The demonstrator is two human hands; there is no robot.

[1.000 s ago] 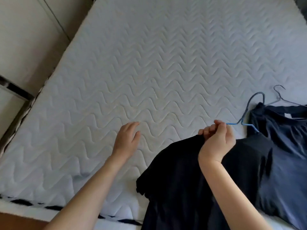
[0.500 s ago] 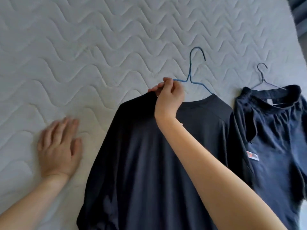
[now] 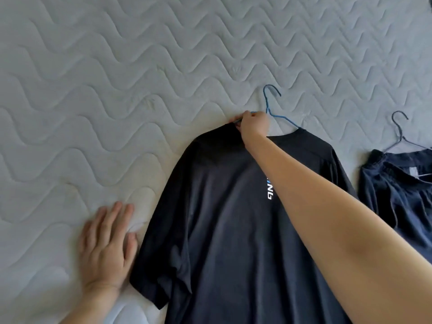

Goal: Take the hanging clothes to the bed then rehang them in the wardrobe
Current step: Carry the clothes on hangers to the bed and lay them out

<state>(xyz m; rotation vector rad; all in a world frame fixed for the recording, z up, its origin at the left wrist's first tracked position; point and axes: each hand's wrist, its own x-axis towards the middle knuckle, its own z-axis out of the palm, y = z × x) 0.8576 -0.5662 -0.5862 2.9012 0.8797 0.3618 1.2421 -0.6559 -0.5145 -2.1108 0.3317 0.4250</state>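
Observation:
A black T-shirt [image 3: 224, 218] with white lettering lies flat on the quilted mattress [image 3: 117, 78], still on a blue wire hanger [image 3: 271, 101] whose hook points away from me. My right hand [image 3: 253, 123] pinches the hanger's left arm at the shirt's collar. My left hand [image 3: 106, 246] rests flat and open on the mattress beside the shirt's left sleeve. To the right lies a dark navy garment [image 3: 402, 195] on a grey wire hanger [image 3: 398, 127].
The white wave-quilted mattress fills the view. Bare mattress stretches above and left of the shirt. The navy garment runs off the right edge of the frame.
The shirt has been drawn further up the mattress and spread flat, its lettering now showing. My left hand has settled flat beside the sleeve. The view has closed in on the bed.

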